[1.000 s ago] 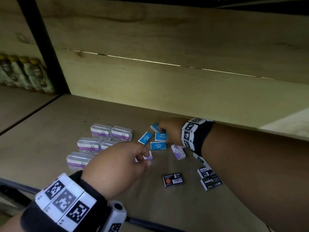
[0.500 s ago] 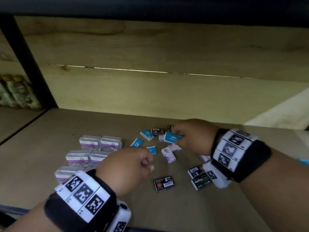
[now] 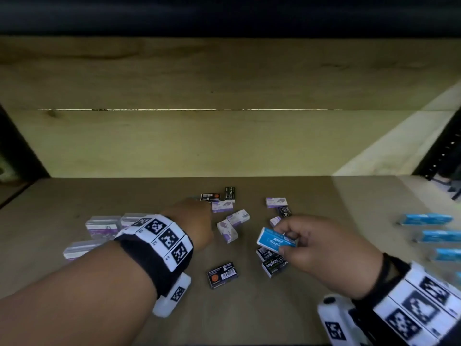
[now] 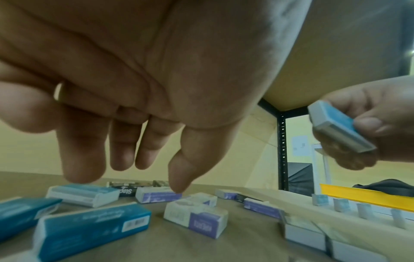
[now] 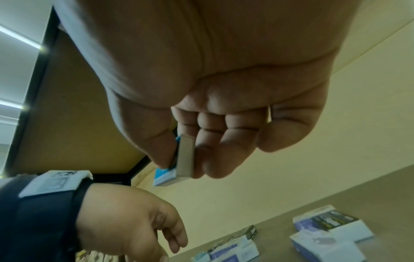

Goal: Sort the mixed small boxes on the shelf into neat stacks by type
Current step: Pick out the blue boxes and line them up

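Head view: the right hand point(image 3: 321, 248) pinches 1 blue staple box point(image 3: 275, 240) between thumb and fingers, lifted clear of the shelf point(image 3: 249, 308) above the loose pile; the right wrist view shows the thumb on 1 broad face and the fingertips point(image 5: 208, 159) on the opposite face. Blue boxes point(image 3: 425, 219) of the same type lie in a row at the far right of the shelf, well apart from the pile. The left hand point(image 3: 192, 221) reaches into the mixed purple-and-white boxes point(image 3: 227, 230) and black boxes point(image 3: 222, 274); in the left wrist view its grip is spread, fingers pointing down and holding nothing, with more blue boxes point(image 4: 89, 228) lying near it. Judged from their look, these are small, stiff cardboard cartons, light for their size but dense if full, with smooth printed faces that may slip. A pinch across the 2 broad faces near the middle seems the safest hold.
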